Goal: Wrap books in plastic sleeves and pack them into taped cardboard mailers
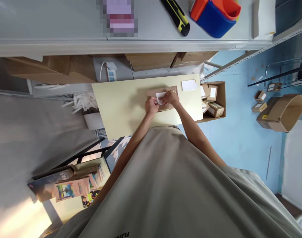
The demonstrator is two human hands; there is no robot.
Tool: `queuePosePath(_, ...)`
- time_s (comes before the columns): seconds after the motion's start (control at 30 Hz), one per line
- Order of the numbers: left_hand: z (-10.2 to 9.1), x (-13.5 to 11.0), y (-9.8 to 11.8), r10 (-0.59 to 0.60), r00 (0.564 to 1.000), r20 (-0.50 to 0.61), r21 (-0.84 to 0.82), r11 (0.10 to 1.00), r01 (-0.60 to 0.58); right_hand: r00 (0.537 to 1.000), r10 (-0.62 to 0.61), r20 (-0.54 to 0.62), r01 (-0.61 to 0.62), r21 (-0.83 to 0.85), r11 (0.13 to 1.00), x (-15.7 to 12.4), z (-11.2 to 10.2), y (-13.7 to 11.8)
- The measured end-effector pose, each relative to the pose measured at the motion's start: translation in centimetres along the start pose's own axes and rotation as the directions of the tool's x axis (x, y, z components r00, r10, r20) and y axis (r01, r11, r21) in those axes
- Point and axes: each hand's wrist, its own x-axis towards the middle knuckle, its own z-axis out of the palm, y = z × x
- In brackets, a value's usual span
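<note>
A small white label (160,95) is stretched between my two hands, just over a brown cardboard box (163,108) on the pale yellow table (121,109). My left hand (151,105) pinches the label's left side, fingers closed. From the right, my right hand (170,98) grips the other edge with thumb and fingers. Whether the label touches the box top I cannot tell. Right of the box, near the table's back edge, lies a stack of white labels (189,85).
An open carton (224,99) with several small labelled boxes stands at the table's right end. On the shelf above lie a yellow-black utility knife (177,18) and a red-blue holder (216,19). A bin (93,121) heaped with paper strips stands left; books (71,189) lie lower left.
</note>
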Motion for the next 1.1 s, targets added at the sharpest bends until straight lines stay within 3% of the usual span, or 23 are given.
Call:
queuePosePath(0.17, 0.0, -0.4, 0.1, 0.022, 1.000, -0.008, 0.026, 0.999, -0.022, 0.977, 0.041, -0.210, -0.046, -0.023, 0.999, -1.2, 2.2, 0.0)
queuePosePath(0.43, -1.0, -1.3, -0.5, 0.128, 0.991, 0.032, 0.063, 0.990, -0.130, 0.980, 0.104, -0.170, -0.117, -0.067, 0.991, -1.7, 1.5, 1.6)
queuePosePath(0.67, -0.9, -1.5, -0.8, 0.154, 0.986, 0.065, 0.022, 0.988, -0.155, 0.958, 0.137, -0.252, -0.111, 0.116, 0.987, -0.6, 3.2, -0.5)
queuePosePath(0.77, -0.8, -1.7, -0.6, 0.174, 0.983, 0.053, 0.029, 0.984, -0.176, 0.960, 0.113, -0.258, -0.083, 0.126, 0.989, -0.4, 3.6, -0.3)
queuePosePath(0.87, -1.2, -2.0, -1.0, 0.195, 0.980, 0.035, 0.025, 0.980, -0.196, 0.984, 0.057, -0.169, -0.047, 0.068, 0.997, -1.3, 3.0, 1.7)
queuePosePath(0.93, -1.9, -2.3, -2.0, 0.190, 0.981, 0.034, -0.012, 0.982, -0.190, 0.974, 0.059, -0.216, -0.059, 0.008, 0.998, -2.6, 2.1, 4.0)
queuePosePath(0.97, -2.4, -2.5, -2.8, 0.174, 0.985, 0.024, -0.038, 0.984, -0.173, 0.952, 0.077, -0.297, -0.084, -0.010, 0.996, -3.4, 1.7, 5.4)
queuePosePath(1.03, -3.2, -3.0, -4.8, 0.107, 0.994, -0.021, -0.081, 0.991, -0.109, 0.855, 0.140, -0.500, -0.150, 0.020, 0.988, -4.9, 1.2, 8.4)
queuePosePath(1.07, -3.5, -3.3, -5.8, 0.066, 0.997, -0.042, -0.093, 0.993, -0.070, 0.825, 0.175, -0.538, -0.172, 0.055, 0.984, -5.6, 1.2, 9.7)
queuePosePath(1.1, -3.7, -3.6, -6.6, 0.029, 0.998, -0.050, -0.099, 0.994, -0.034, 0.833, 0.181, -0.522, -0.162, 0.083, 0.983, -6.0, 1.5, 10.8)
